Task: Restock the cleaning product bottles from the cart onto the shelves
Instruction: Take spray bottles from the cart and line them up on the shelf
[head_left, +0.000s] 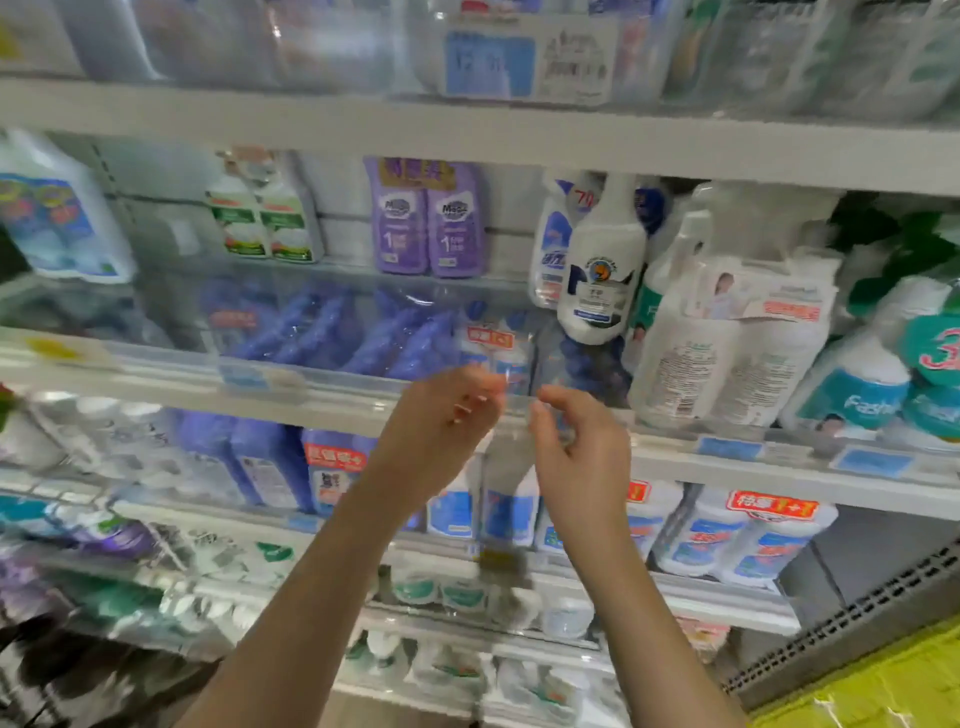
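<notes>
Twin-pack bottles (496, 345), blue-capped and upright, stand on the middle shelf (156, 387) behind its clear front rail (171, 312), just beyond and between both hands, about equally near each. The left hand (447, 415) is loosely curled and empty. The right hand (576, 441) curls at the rail, grip unclear. Blur hides the bottles' red label; purple pouches (428, 218) show "1".

Bright, even light covers the shelves (467, 136), with pale glare on the clear guard (156, 358) at nine o'clock. Motion blur smears everything, worst toward seven o'clock; my left hand (441, 421) and right hand (577, 441) look soft-edged, and shelf lines bend toward the edges.
</notes>
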